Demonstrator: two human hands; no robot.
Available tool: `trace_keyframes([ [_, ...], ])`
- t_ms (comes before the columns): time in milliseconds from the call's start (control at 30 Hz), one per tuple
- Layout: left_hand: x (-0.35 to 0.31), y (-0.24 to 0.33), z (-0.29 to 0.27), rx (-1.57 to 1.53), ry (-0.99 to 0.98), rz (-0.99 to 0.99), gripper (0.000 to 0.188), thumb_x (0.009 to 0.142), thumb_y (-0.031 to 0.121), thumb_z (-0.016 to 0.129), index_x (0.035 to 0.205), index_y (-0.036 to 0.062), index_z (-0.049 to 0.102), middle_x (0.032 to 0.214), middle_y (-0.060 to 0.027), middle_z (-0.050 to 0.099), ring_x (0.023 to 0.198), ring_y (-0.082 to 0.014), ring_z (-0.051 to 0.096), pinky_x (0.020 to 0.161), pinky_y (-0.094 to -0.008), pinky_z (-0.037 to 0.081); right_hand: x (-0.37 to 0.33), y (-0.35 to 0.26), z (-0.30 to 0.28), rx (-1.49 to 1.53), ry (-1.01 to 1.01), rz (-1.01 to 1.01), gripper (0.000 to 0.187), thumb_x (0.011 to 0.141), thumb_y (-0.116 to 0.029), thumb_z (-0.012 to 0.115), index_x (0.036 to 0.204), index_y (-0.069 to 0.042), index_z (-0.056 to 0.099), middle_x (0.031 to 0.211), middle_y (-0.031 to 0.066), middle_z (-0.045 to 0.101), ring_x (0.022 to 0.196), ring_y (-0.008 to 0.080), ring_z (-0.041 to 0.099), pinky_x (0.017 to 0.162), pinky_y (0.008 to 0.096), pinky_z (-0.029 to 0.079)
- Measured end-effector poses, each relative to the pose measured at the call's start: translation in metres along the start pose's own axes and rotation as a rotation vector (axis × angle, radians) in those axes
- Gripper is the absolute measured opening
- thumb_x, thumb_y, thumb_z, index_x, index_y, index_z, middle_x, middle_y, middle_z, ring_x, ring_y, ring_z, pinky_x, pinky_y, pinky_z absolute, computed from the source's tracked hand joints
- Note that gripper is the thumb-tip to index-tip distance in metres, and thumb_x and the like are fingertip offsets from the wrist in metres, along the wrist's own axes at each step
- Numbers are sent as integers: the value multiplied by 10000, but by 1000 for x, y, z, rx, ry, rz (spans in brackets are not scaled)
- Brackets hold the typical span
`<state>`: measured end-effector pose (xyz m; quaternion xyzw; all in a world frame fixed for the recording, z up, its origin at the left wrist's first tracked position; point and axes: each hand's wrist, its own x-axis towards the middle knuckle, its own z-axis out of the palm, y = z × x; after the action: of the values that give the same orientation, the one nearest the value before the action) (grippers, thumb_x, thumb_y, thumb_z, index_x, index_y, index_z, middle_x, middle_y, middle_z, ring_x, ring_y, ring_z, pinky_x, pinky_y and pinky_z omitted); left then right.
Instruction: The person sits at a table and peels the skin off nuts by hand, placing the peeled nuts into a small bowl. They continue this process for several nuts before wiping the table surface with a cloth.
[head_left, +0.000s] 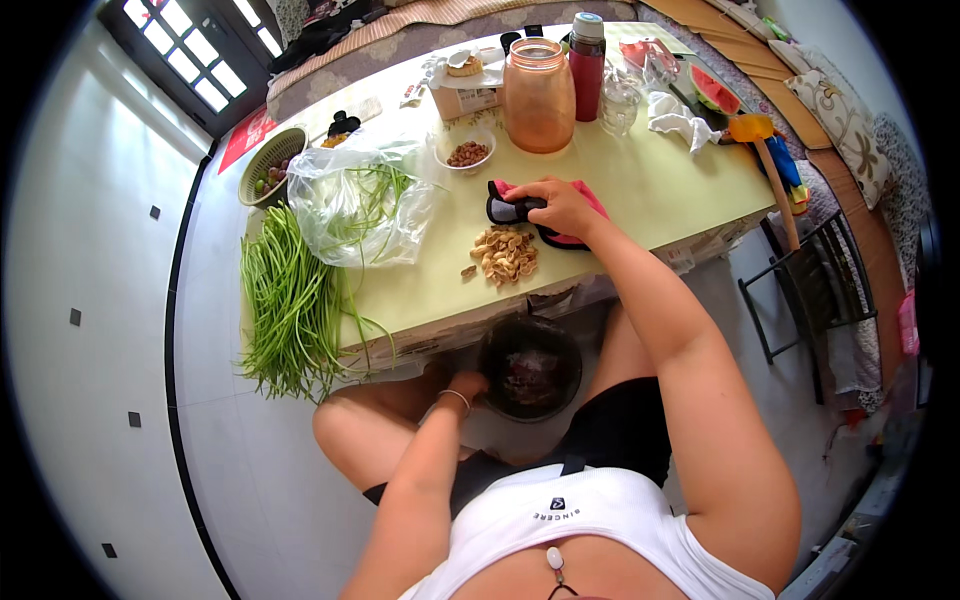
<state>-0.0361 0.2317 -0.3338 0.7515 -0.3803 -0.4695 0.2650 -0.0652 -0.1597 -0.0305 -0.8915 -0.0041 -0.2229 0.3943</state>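
My right hand [555, 203] reaches over the table and closes on the grey-and-black part of a pink-and-black item [590, 198], perhaps fabric; its exact kind is unclear. Just in front of it lies a heap of peanut shells [506, 256], with one loose shell [468, 272] to the left. Below the table edge, between my knees, is a dark round bin [530, 366] with some scraps at its bottom. My left hand [466, 387] is at the bin's left rim, gripping it, with the fingers partly hidden. A white bowl [465, 150] of shelled peanuts [468, 154] stands beyond the shells.
Long green stems [290, 310] overhang the table's left edge, beside a clear plastic bag [365, 205] and a basket [273, 165] of grapes. Farther back stand an orange-tinted jar [539, 95] and a red thermos [588, 70]. A mallet [765, 160] sticks out at right, near a folding chair [810, 285].
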Motion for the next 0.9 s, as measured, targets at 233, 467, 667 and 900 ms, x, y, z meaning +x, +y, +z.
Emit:
trace_keyframes([
  [233, -48, 117, -33, -497, 148, -678, 155, 678, 16, 712, 828, 33, 677, 879, -148, 630, 742, -324, 623, 563, -430, 551, -34, -3, 3, -17, 8, 53, 388, 678, -105, 615, 1049, -164, 714, 966, 118, 668, 931, 289, 593, 874, 363, 465],
  [467, -91, 159, -63, -765, 195, -611, 97, 763, 43, 642, 721, 1, 566, 685, -118, 526, 538, -254, 538, 431, -373, 478, -31, -19, 13, -43, 40, 46, 407, 677, -125, 637, 1071, -197, 707, 1002, 96, 646, 1013, 271, 558, 918, 358, 445],
  [667, -100, 191, -71, -747, 249, -544, 109, 764, 51, 634, 710, -21, 572, 575, -106, 504, 428, -228, 487, 365, -337, 416, -35, -22, 15, -58, 43, 68, 398, 673, -131, 646, 1059, -203, 712, 995, 102, 642, 994, 272, 558, 908, 357, 448],
  [900, -112, 199, -82, -731, 245, -514, 105, 758, 64, 623, 721, -32, 602, 586, -151, 598, 416, -242, 560, 349, -316, 388, -68, -51, 21, -16, -17, 5, 407, 640, -112, 648, 1030, -198, 722, 912, 88, 662, 919, 275, 578, 847, 366, 467],
])
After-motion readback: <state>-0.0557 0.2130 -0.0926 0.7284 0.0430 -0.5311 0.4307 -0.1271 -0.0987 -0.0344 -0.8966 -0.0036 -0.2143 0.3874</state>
